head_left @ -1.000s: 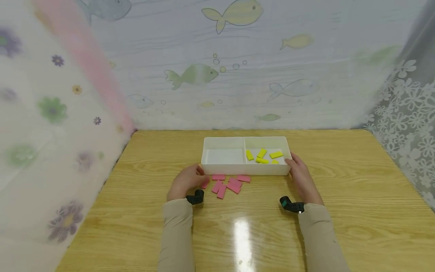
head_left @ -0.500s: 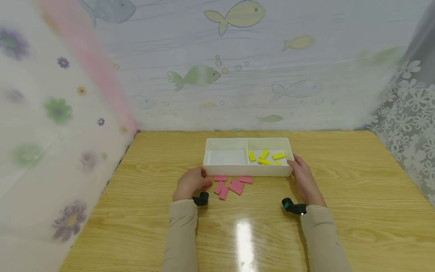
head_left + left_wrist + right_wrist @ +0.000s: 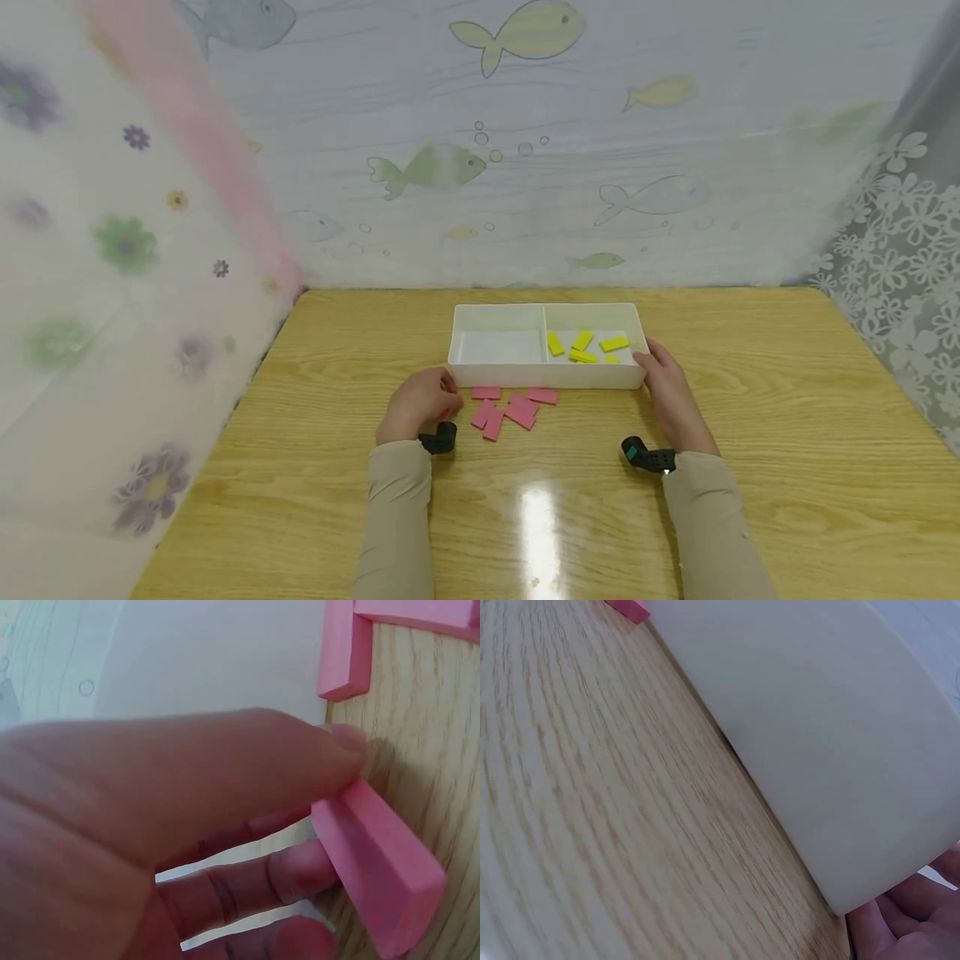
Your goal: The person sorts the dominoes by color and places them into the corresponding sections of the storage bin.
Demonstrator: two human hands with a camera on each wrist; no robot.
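One white tray [image 3: 465, 321], five yellow blocks [image 3: 583, 347], six pink blocks [image 3: 517, 410].

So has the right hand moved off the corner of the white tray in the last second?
No. The right hand stays against the right front corner of the white tray, holding the same spot.
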